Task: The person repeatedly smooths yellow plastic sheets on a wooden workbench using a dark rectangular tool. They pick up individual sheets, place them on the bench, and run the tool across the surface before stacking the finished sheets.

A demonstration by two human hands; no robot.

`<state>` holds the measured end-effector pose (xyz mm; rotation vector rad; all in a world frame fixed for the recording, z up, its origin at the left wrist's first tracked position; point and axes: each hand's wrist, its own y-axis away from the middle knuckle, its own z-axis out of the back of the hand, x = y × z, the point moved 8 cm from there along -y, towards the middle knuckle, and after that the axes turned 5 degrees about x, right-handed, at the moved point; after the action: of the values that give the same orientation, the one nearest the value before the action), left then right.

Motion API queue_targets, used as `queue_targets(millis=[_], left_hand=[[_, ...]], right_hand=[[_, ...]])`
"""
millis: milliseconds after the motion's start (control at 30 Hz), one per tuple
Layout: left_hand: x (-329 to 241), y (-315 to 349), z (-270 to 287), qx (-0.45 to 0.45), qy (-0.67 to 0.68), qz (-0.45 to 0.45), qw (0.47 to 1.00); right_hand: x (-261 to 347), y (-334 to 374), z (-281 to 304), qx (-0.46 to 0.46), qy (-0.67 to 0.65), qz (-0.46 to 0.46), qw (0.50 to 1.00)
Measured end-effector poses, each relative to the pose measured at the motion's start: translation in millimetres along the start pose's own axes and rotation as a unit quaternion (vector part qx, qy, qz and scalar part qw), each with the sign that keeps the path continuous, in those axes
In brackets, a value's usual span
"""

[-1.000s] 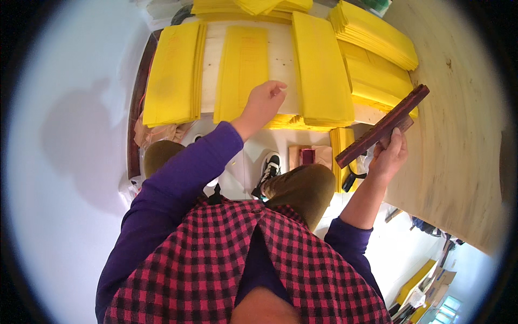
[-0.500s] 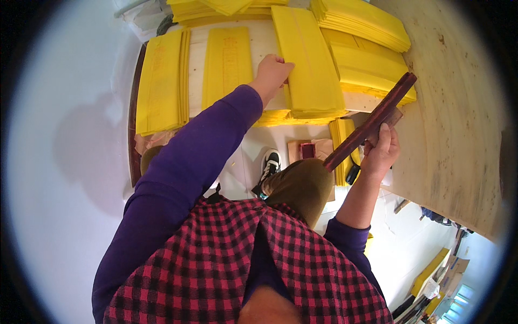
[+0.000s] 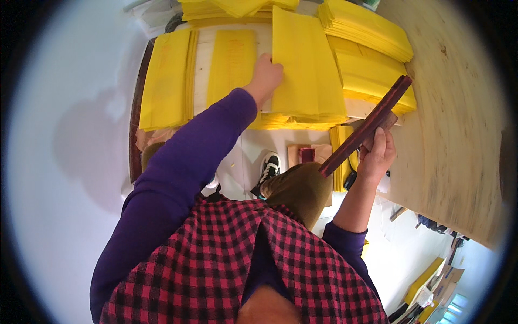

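My left hand (image 3: pixel 266 75) has its fingers closed on the left edge of a yellow paper sheet (image 3: pixel 306 65), the top one of a stack on the bench. That edge looks slightly raised. To its left lies a narrower yellow strip (image 3: pixel 232 62) with faint reddish marks, and beyond it a stack of folded yellow sheets (image 3: pixel 167 81). My right hand (image 3: pixel 377 154) grips the handle block of a long wooden stamp (image 3: pixel 367 128), a bar stained dark red. The stamp is held at a slant, above my knee and the bench's front edge.
More yellow stacks (image 3: pixel 372 70) lie at the right and back of the bench. A plywood board (image 3: pixel 450 119) stretches along the right. On the floor, a small dark red box (image 3: pixel 307 155) sits on brown cardboard near my shoe (image 3: pixel 268 167). A white wall (image 3: pixel 70 162) stands at the left.
My left hand has moved slightly left, drawing the top sheet's left edge with it. The stamp in my right hand has shifted a little down and left.
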<state>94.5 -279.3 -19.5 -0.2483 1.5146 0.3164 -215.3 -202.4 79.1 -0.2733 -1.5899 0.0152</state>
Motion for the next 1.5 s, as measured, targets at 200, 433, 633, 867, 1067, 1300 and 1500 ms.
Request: queue_targets(millis=[200, 433, 633, 867, 1067, 1300, 1500], left_hand=[[24.6, 30.7, 54.3, 0.034, 0.113, 0.050, 0.992], [69.3, 46.4, 112.1, -0.002, 0.135, 0.098, 0.986], [85.6, 45.6, 123.5, -0.002, 0.192, 0.078, 0.978], [90.3, 55.8, 135.0, -0.024, 0.195, 0.096, 0.976], [94.4, 49.0, 136.9, -0.040, 0.159, 0.054, 0.985], [72.8, 46.6, 143.8, -0.068, 0.001, -0.002, 0.998], [41.6, 84.3, 147.5, -0.111, -0.225, -0.141, 0.958]], right_hand=[[-0.5, 4.2, -18.8, 0.047, -0.021, -0.004, 0.999], [-4.7, 12.1, -41.5, 0.059, -0.028, -0.028, 0.997], [-1.8, 15.8, -62.6, 0.103, -0.009, -0.023, 0.994], [1.8, 22.1, -99.1, 0.147, 0.055, -0.035, 0.987], [-7.7, 13.2, -150.7, 0.242, 0.166, -0.021, 0.956], [-23.1, 3.5, -211.3, 0.297, 0.312, 0.016, 0.902], [-46.3, -15.4, -269.2, 0.348, 0.478, 0.094, 0.801]])
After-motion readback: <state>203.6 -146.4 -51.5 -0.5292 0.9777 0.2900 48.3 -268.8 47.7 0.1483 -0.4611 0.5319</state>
